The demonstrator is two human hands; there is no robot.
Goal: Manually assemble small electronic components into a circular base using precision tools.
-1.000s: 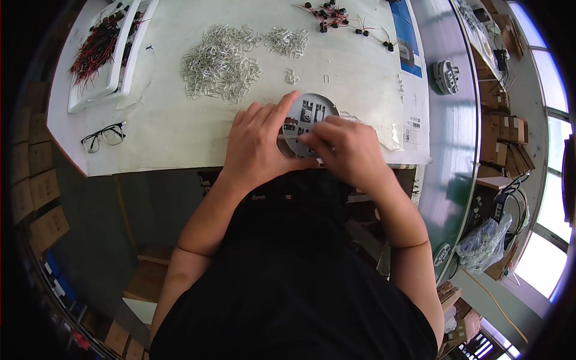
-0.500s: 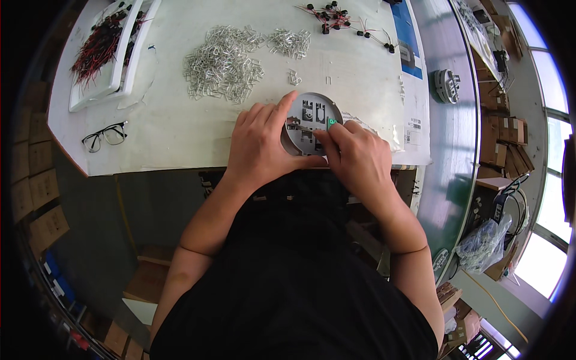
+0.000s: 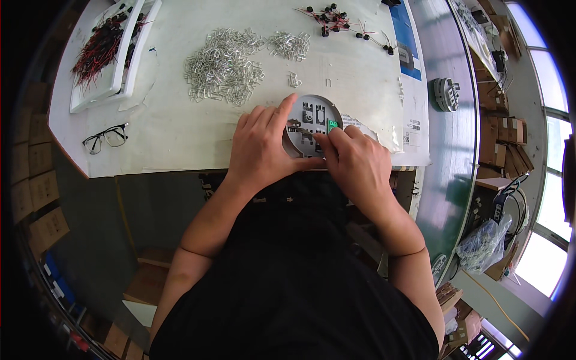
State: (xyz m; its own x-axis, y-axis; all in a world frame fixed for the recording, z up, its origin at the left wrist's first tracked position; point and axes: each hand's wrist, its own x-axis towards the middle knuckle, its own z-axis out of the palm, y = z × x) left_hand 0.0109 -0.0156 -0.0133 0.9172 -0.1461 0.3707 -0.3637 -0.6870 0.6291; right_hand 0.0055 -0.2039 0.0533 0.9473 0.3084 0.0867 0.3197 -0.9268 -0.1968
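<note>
A round grey plastic housing (image 3: 324, 107) stands near the front edge of the table, its inside with dark slots and fittings turned toward me. My left hand (image 3: 261, 133) is closed round its left rim, thumb along the lower edge and index finger up the side. The fingers of my right hand (image 3: 355, 150) are pinched over the lower right of the housing, on what looks like tweezers (image 3: 305, 130), slim and metallic, reaching across to the fittings at the left. Beside those fingertips a small green part (image 3: 332, 124) sits in the housing. My right hand hides some of the lower inside.
Beyond my hands lie a large heap of bent metal clips (image 3: 222, 66) and a smaller heap (image 3: 289, 45). Black parts with red wires (image 3: 327, 21) lie far right; more fill a white tray (image 3: 127, 78) at far left. Glasses (image 3: 106, 138) rest at left, another grey housing (image 3: 445, 95) at right.
My right hand and the metal tool have shifted very slightly within the housing. The left hand keeps its hold, and the view has tilted a little.
</note>
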